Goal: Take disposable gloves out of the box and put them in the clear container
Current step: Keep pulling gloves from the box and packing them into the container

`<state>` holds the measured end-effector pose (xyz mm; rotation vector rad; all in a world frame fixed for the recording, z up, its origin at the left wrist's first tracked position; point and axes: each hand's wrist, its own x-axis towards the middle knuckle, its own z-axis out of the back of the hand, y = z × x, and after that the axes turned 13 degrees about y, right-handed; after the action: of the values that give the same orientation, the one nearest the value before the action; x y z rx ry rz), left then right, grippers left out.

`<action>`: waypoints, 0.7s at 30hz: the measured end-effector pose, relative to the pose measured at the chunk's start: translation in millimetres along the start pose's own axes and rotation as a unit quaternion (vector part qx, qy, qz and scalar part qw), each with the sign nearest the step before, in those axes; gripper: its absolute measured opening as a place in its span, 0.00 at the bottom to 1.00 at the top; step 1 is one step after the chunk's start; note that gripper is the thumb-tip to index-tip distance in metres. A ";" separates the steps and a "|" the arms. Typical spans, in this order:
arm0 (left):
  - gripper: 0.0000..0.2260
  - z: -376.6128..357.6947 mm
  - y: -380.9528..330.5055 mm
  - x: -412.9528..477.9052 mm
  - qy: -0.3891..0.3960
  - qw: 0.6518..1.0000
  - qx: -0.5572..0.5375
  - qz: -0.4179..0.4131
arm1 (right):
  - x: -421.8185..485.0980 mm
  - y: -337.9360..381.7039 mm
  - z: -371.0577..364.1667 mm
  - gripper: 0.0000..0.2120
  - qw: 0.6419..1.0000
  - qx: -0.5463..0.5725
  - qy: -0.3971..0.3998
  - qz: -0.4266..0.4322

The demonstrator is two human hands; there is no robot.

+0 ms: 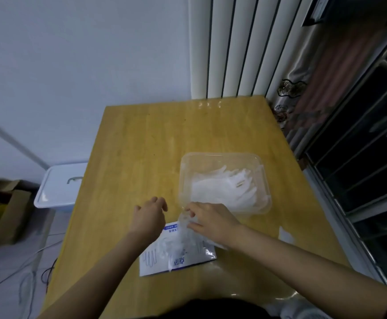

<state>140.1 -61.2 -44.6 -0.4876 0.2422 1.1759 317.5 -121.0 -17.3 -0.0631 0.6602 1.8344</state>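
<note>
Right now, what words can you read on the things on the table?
Glove box, big blue print: upside down and blurred, unreadable.
Glove box, small print on its blue strip: too small to read.
Clear container, glove: no writing visible.

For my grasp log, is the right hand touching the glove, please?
Touching: the head view shows the right hand pinching the glove above the box.

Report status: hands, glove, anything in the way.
Left hand open, empty, by the box. Right hand pinching a clear glove over the box. Clear container holds gloves; path to it unobstructed.
</note>
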 end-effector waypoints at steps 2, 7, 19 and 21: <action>0.13 -13.7 4.0 -9.8 0.082 0.996 -0.025 -0.013 | 3.0 4.2 -8.4 0.16 0.997 -0.069 0.009 -0.014; 0.27 -36.4 8.5 -19.9 0.185 0.982 0.003 -0.048 | 9.1 7.4 -20.7 0.11 0.989 -0.134 0.025 -0.061; 0.31 -54.7 3.0 -32.2 0.137 0.990 0.030 -0.026 | -5.6 7.9 16.4 0.09 0.986 0.097 -0.104 -0.085; 0.31 -56.6 3.1 -33.7 0.133 0.990 0.028 -0.032 | -10.3 8.4 35.7 0.08 0.979 0.106 -0.151 -0.088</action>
<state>128.5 -115.5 -80.2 -0.5977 0.4843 1.0378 323.5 -115.0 19.8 0.2857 0.6096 1.5531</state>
